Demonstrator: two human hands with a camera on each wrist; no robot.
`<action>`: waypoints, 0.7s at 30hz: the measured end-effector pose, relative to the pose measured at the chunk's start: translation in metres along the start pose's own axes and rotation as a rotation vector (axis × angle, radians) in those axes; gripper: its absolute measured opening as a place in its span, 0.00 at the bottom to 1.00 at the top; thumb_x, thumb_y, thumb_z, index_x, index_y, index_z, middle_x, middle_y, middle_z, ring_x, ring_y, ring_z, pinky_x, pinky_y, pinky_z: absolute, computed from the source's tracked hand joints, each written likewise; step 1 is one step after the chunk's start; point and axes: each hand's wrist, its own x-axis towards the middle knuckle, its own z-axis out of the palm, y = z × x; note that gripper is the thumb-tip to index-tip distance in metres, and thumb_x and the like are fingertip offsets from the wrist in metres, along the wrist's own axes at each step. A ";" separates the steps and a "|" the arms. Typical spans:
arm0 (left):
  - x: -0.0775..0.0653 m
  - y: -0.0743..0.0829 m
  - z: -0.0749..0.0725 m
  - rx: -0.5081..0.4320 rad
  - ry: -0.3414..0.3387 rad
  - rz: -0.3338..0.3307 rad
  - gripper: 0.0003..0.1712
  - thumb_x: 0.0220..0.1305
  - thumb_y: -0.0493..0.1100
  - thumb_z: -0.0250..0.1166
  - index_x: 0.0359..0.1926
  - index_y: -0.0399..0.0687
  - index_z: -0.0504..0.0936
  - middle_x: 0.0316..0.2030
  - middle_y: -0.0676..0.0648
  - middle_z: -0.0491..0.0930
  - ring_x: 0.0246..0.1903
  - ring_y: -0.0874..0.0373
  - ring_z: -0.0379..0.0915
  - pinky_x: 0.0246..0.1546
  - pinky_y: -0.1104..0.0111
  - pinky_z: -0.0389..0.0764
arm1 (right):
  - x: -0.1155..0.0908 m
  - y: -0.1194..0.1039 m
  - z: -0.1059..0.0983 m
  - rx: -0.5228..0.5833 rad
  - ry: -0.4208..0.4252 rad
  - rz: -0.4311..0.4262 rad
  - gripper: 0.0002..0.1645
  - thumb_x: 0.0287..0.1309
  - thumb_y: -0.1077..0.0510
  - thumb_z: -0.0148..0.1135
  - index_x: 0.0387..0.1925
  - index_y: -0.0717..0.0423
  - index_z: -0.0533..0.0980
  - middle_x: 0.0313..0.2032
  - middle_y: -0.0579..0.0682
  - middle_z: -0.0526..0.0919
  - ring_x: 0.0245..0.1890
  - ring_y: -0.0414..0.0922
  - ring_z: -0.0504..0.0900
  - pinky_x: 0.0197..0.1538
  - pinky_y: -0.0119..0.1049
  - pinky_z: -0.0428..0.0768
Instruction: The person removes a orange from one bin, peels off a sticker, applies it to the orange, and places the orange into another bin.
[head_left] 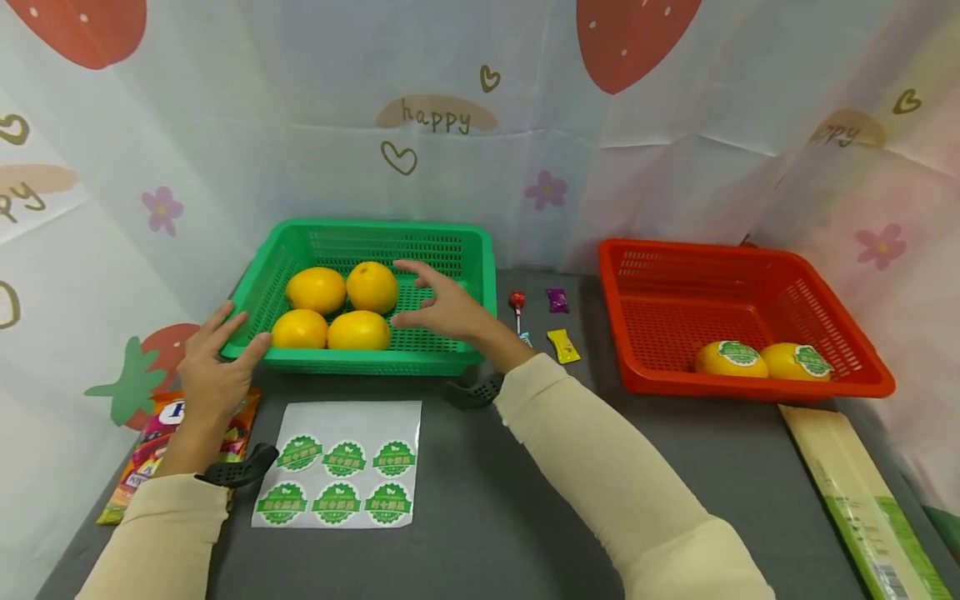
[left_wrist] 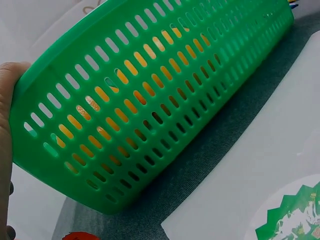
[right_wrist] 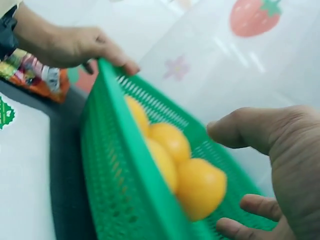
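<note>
The green basket stands at the back left with several oranges grouped in its left part. At its front left corner, my left hand holds the rim, the thumb over the edge. In the left wrist view the slotted wall of the green basket shows orange through the holes. My right hand reaches over the basket, thumb and fingers spread beside the oranges and nothing gripped. The right wrist view shows the thumb of my right hand apart from the nearest orange.
A sheet of round green stickers lies in front. The red basket at right contains two stickered oranges. Between the baskets lie a lollipop and small wrapped candies. Packages lie at left and right.
</note>
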 end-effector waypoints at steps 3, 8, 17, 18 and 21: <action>0.000 -0.001 0.000 -0.001 0.001 0.003 0.30 0.65 0.48 0.65 0.64 0.40 0.73 0.69 0.52 0.62 0.69 0.49 0.48 0.65 0.47 0.50 | 0.014 0.004 0.014 -0.059 -0.063 0.046 0.48 0.54 0.55 0.71 0.72 0.34 0.58 0.68 0.54 0.59 0.63 0.55 0.65 0.52 0.51 0.73; 0.001 -0.002 0.003 -0.005 0.017 0.015 0.29 0.65 0.47 0.65 0.64 0.40 0.74 0.69 0.52 0.62 0.69 0.51 0.49 0.65 0.50 0.50 | 0.030 0.009 0.028 -0.133 -0.165 0.095 0.48 0.54 0.60 0.68 0.73 0.35 0.57 0.70 0.54 0.56 0.68 0.55 0.57 0.54 0.52 0.71; 0.001 -0.001 0.007 -0.034 0.017 0.017 0.28 0.65 0.46 0.65 0.63 0.41 0.74 0.69 0.52 0.62 0.69 0.53 0.50 0.65 0.51 0.51 | 0.053 0.015 0.046 -0.237 -0.267 0.125 0.42 0.61 0.63 0.63 0.73 0.40 0.58 0.69 0.51 0.60 0.61 0.48 0.65 0.56 0.42 0.69; 0.001 -0.001 0.006 -0.032 0.024 0.018 0.27 0.65 0.45 0.65 0.63 0.40 0.74 0.69 0.52 0.62 0.69 0.53 0.50 0.66 0.52 0.51 | 0.055 0.015 0.048 -0.259 -0.268 0.122 0.42 0.61 0.63 0.63 0.73 0.41 0.58 0.69 0.52 0.60 0.61 0.48 0.65 0.58 0.43 0.68; 0.001 -0.001 0.004 -0.027 0.025 0.016 0.27 0.65 0.44 0.65 0.63 0.39 0.74 0.69 0.52 0.62 0.69 0.53 0.50 0.66 0.52 0.51 | 0.062 0.014 0.054 -0.336 -0.248 0.101 0.41 0.60 0.62 0.65 0.72 0.44 0.60 0.67 0.54 0.62 0.59 0.49 0.67 0.57 0.43 0.69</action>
